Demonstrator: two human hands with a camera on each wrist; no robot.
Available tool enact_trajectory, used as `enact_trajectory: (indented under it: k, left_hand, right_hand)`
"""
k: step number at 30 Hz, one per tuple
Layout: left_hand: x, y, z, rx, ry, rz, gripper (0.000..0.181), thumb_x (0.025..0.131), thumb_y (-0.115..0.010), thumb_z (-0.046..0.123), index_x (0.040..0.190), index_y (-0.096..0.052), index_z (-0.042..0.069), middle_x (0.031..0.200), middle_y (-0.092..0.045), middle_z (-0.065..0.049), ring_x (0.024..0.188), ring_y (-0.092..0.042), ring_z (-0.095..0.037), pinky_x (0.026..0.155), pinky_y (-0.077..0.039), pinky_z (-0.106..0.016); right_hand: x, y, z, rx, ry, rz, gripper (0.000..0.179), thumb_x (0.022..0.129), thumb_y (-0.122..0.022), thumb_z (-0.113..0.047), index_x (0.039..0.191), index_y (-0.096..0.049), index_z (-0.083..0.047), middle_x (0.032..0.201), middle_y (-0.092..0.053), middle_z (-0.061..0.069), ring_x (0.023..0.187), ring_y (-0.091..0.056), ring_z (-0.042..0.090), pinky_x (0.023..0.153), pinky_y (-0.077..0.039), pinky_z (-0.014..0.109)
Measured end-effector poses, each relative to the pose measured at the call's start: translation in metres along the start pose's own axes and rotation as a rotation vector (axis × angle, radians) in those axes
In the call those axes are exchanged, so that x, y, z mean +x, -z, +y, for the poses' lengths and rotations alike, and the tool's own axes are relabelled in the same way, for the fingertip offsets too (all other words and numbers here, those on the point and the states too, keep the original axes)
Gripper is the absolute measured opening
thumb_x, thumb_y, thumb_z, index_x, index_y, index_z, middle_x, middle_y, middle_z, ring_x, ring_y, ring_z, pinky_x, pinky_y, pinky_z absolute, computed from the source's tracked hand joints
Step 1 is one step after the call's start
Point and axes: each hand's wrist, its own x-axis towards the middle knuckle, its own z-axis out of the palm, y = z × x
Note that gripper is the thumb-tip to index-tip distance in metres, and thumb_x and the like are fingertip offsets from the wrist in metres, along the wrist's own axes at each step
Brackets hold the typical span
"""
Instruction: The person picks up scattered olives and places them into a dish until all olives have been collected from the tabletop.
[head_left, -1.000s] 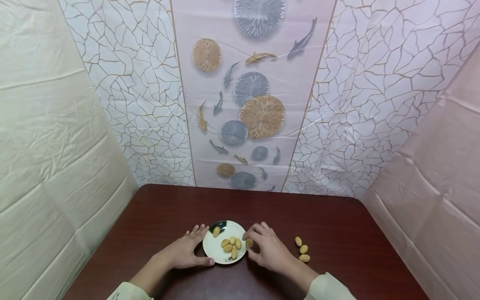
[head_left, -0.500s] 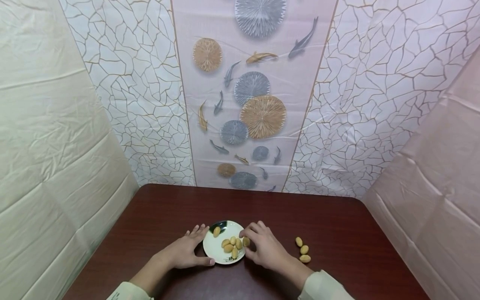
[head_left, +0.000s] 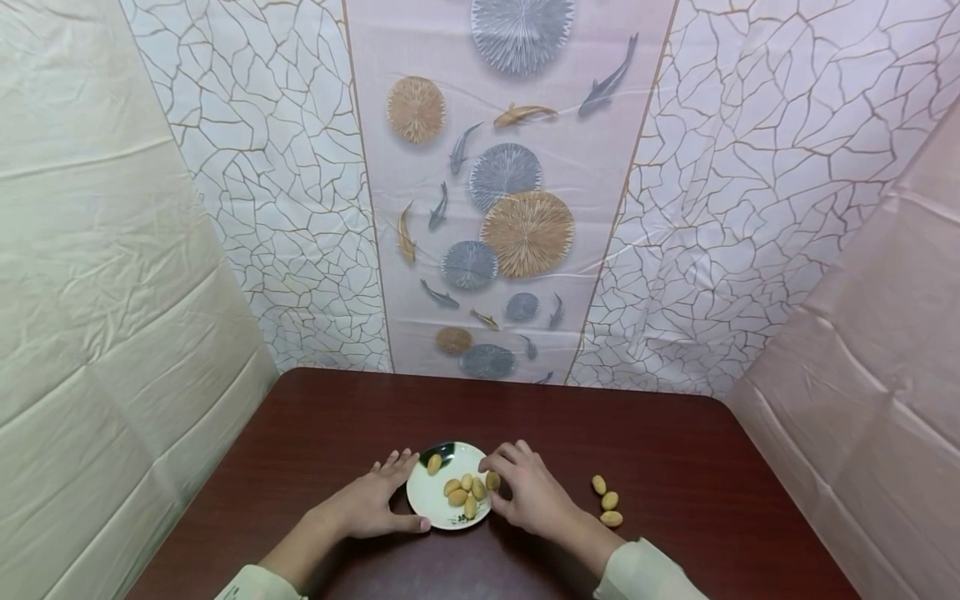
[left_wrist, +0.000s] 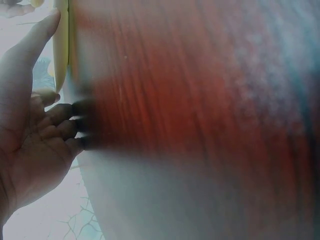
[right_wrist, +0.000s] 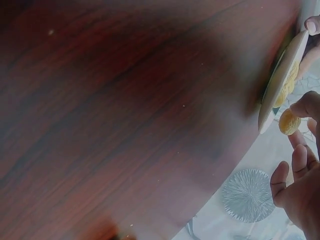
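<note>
In the head view a small round white plate (head_left: 438, 508) with a dark patch and a floral mark lies on the table, bearing several yellow oval fruits (head_left: 457, 497). My left hand (head_left: 369, 502) rests at its left side, fingers spread, thumb along the near rim and fingertips by the far-left rim. Between thumb and finger, my right hand (head_left: 531, 493) pinches another yellow oval fruit (right_wrist: 289, 122) at the plate's right rim. The right wrist view shows this fruit's wrinkled skin beside the tilted-looking plate edge; the remaining fingers are loosely bent.
Three more yellow oval fruits (head_left: 610, 501) lie in a short row on the table, right of my right hand. The dark red-brown table (head_left: 360, 408) ends at a patterned cloth wall (head_left: 480, 208) behind, with pale cloth on both sides.
My right hand has moved slightly left with the pinched fruit, from just beside the plate to over its right rim. The left hand and the other fruits keep their places.
</note>
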Motion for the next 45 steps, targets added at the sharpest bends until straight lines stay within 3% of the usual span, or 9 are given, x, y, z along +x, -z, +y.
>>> enact_trajectory:
  k: [9,25,32,45]
  left_hand:
    - [0.001,-0.001,0.0,0.006,0.003,-0.006,0.12,0.092,-0.077,0.072,0.174,-0.028,0.0,0.181,-0.026,-0.027,0.17,-0.021,-0.049,0.136,-0.025,-0.069]
    - [0.0,0.0,0.0,0.003,0.006,-0.01,0.119,0.092,-0.078,0.071,0.174,-0.029,-0.001,0.18,-0.026,-0.028,0.17,-0.021,-0.05,0.136,-0.025,-0.07]
    - [0.002,-0.001,-0.002,0.012,0.015,-0.009,0.119,0.092,-0.077,0.072,0.174,-0.028,0.001,0.181,-0.026,-0.026,0.17,-0.02,-0.049,0.136,-0.025,-0.069]
    - [0.002,-0.002,-0.004,0.022,0.01,-0.008,0.12,0.091,-0.077,0.072,0.174,-0.029,0.0,0.181,-0.026,-0.027,0.17,-0.021,-0.049,0.136,-0.026,-0.069]
  right_hand:
    - [-0.002,0.0,0.001,-0.02,-0.015,0.038,0.038,0.087,-0.089,-0.014,0.123,-0.076,-0.018,0.126,-0.066,0.001,0.106,-0.054,0.018,0.085,-0.052,0.042]
    - [-0.016,0.016,0.005,-0.038,-0.07,0.008,0.048,0.088,-0.091,-0.022,0.133,-0.075,-0.017,0.126,-0.067,-0.001,0.107,-0.054,0.016,0.086,-0.051,0.041]
    - [-0.025,0.022,0.009,-0.1,-0.025,0.077,0.047,0.083,-0.095,-0.026,0.126,-0.077,-0.018,0.12,-0.069,-0.003,0.102,-0.055,0.015,0.083,-0.051,0.036]
    - [-0.044,0.028,0.02,-0.147,-0.008,0.122,0.039,0.08,-0.093,-0.021,0.116,-0.079,-0.021,0.11,-0.069,-0.008,0.096,-0.054,0.011,0.076,-0.046,0.03]
